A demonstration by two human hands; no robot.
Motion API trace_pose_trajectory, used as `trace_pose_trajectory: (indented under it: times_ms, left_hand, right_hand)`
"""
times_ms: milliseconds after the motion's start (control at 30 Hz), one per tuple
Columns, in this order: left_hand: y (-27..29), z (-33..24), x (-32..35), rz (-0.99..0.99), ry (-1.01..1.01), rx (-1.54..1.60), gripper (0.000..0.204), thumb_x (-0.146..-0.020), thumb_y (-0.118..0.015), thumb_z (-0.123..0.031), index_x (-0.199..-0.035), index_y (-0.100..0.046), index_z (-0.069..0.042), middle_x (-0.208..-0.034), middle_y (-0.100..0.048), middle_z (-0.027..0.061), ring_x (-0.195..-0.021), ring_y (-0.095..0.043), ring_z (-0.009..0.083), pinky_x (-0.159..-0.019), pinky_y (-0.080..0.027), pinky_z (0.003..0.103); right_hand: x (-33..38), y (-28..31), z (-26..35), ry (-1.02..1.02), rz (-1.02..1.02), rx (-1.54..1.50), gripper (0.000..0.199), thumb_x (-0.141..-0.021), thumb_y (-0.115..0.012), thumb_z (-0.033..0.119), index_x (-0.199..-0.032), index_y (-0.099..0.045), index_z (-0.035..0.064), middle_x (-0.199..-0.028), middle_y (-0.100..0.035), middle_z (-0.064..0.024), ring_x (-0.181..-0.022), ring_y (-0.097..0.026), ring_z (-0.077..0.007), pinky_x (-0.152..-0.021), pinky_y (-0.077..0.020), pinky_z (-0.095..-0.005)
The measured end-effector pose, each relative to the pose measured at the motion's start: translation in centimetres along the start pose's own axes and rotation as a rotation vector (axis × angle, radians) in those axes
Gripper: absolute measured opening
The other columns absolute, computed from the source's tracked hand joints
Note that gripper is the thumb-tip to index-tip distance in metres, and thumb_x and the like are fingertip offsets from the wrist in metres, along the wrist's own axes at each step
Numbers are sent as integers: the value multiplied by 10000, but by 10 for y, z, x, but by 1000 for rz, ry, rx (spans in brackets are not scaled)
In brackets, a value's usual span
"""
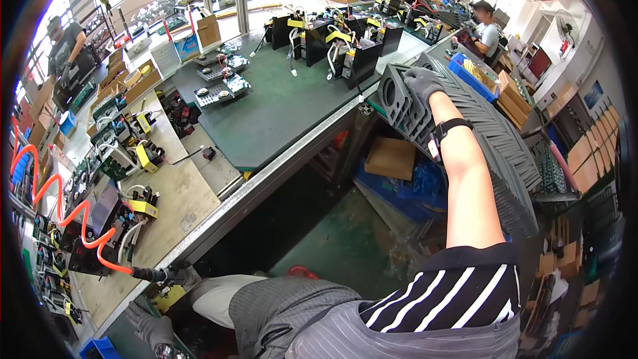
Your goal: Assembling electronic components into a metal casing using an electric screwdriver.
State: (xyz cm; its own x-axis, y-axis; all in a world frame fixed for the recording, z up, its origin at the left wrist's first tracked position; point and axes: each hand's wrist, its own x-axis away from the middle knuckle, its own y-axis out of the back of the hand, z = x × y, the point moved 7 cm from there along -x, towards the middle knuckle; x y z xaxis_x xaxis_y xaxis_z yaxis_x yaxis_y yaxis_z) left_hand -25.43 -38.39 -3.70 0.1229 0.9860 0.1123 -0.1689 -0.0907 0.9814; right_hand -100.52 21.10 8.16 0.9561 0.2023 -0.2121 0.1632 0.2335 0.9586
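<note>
My right arm stretches far out to the right side. The grey-gloved right hand [424,83] is closed over the upper edge of a dark grey panel [397,98] with a large round cutout, at the near end of a long row of similar panels [502,149]. My left hand [150,327], also in a grey glove, lies at the bench edge at the lower left with its fingers stretched out. Nothing shows in it. Near it, an orange coiled hose [83,209] ends in a dark cylindrical fitting [149,272].
Wired assemblies with yellow parts [345,53] stand on the dark green bench top [266,113]. Circuit boards with round parts [222,86] lie there too. More wired units [143,206] line the left bench. A blue bin [473,76] sits beyond the panels. Two people work farther off.
</note>
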Motion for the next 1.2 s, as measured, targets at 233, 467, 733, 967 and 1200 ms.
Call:
trace_pose_trajectory:
  times_ms: [233,467,733,967,1200]
  left_hand:
    - [-22,17,-15,-55,-34,15,1038,-647,-657,-69,-1584,-210,-93,-1633,-240,169,-1527,-189,362,-1224,-227,483]
    - [-29,26,-22,-91,-93,84,1033,-636,-658,-38,-1574,-226,-64,-1614,-255,208,-1513,-212,386,-1244,-202,424]
    - [-30,22,-15,-111,-34,98,1050,-648,-666,-44,-1589,-204,-96,-1618,-252,190,-1527,-190,359,-1227,-202,464]
    - [-30,20,-15,-101,-16,72,1049,-668,-660,-59,-1600,-183,-114,-1628,-235,186,-1533,-172,362,-1212,-205,496]
    - [-18,11,-6,-72,7,59,1109,-622,-664,-109,-1605,-153,-90,-1648,-220,149,-1531,-186,337,-1209,-200,505]
  right_hand:
    - [-56,-18,-6,-192,62,142,629,-908,-571,305,-1508,-454,156,-1422,-557,-223,-1321,-539,-370,-1112,-413,-434]
    - [-88,-25,-11,-496,62,164,593,-876,-611,376,-1414,-549,135,-1401,-592,-173,-1286,-580,-324,-1052,-457,-419]
    - [-62,-15,-9,-875,-18,21,583,-838,-656,456,-1307,-658,110,-1377,-633,-117,-1245,-626,-271,-983,-507,-401]
    - [-101,-43,-92,-863,-224,-692,514,-845,-649,460,-1211,-706,104,-1206,-708,-115,-1111,-674,-248,-945,-532,-400]
    - [-116,-25,-103,-423,-345,-1701,266,-887,-624,301,-1034,-690,89,-990,-729,-106,-886,-691,-268,-862,-563,-410]
